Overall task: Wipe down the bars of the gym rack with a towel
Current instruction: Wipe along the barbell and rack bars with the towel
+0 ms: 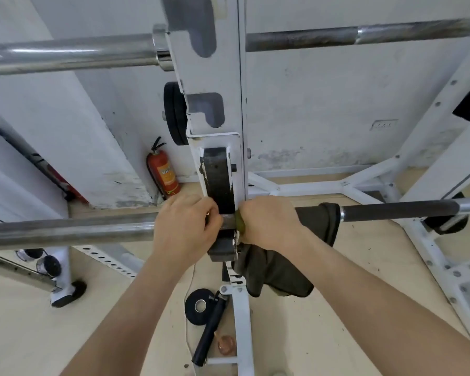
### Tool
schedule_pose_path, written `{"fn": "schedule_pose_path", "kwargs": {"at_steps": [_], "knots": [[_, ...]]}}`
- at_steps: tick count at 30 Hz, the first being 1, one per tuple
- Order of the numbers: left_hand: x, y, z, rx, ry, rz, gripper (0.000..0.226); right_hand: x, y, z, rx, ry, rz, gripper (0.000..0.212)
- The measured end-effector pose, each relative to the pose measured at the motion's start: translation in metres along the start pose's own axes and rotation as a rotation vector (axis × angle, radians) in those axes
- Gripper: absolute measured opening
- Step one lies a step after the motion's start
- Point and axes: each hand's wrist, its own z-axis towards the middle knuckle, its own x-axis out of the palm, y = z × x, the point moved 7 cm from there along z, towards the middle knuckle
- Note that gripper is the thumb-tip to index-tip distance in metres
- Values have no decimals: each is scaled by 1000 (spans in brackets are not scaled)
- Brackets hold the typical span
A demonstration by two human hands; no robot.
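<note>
At the rack's white upright (217, 77), the lower bar (65, 232) lies across the black-padded cradle (219, 180), and I have one hand working on each side of it. My left hand (185, 221) has its fingers curled round the bare steel just left of the cradle. I judge it is there to stop the bar rolling or sliding while the other side is rubbed. My right hand (269, 223) is clenched over the dark green towel (277, 270), which is wrapped on the bar just right of the upright. Its loose end hangs below, and a fold drapes further along toward the knurled section. Wrapping should let one stroke clean the full circumference. The upper bar (65, 54) sits in a higher hook, touched by neither hand. A tape roll (200, 305) and a fire extinguisher (163, 172) are on the floor, apart from the work.
</note>
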Motion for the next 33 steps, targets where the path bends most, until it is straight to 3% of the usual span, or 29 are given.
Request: {"fn": "schedule_pose_path", "kwargs": {"at_steps": [3,6,9,13,17,19,24,29,33], "knots": [[1,12,-2,-58,-42,-43,26,-2,-19,-23,14,-60,-39,27],[5,23,2,-160,-36,-51,27,-1,-71,-50,194,-66,-113,44],[9,23,4,-150,-32,11,45,-3,-96,-57,323,-61,-165,34],[2,21,7,-129,-85,-16,48,1,-50,-29,244,-41,-122,11],[1,24,9,-139,-58,-17,40,8,10,-8,72,-59,-85,29],[3,24,8,-116,-30,14,36,2,-6,-18,54,-62,-112,33],[4,27,-6,-142,-172,-119,48,-4,-100,-55,278,17,-206,25],[1,31,-8,-198,-229,-166,48,6,-36,-19,161,16,-77,13],[2,35,-5,-234,-221,-282,38,5,-2,-4,12,-55,-42,21]]}}
